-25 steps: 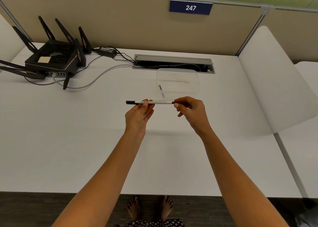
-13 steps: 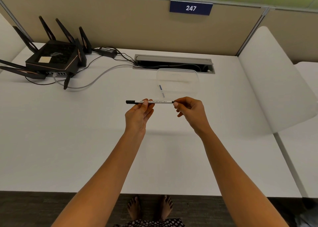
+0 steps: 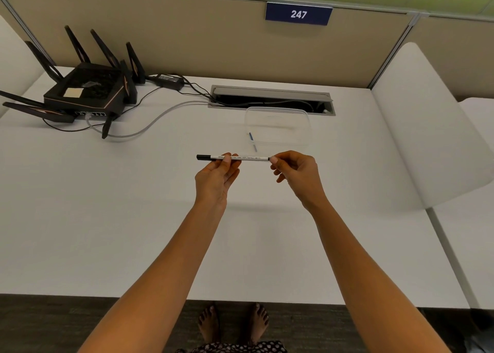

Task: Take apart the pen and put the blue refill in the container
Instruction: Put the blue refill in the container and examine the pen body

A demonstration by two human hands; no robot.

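Well, the white table (image 3: 107, 219) is biggest, and a clear container (image 3: 278, 108) sits on its far side. Nearer, the left hand (image 3: 213, 176) pinches the pen (image 3: 251, 158) near its black left end. The right hand (image 3: 296, 173) pinches the right tip. The hands are apart, with the pen level above the table. It looks thin, light, stiff and smooth, so it may slip. Holding the white middle tight seems best. A small blue piece (image 3: 252, 140) lies at the container's left wall; whether it is inside or outside is unclear.
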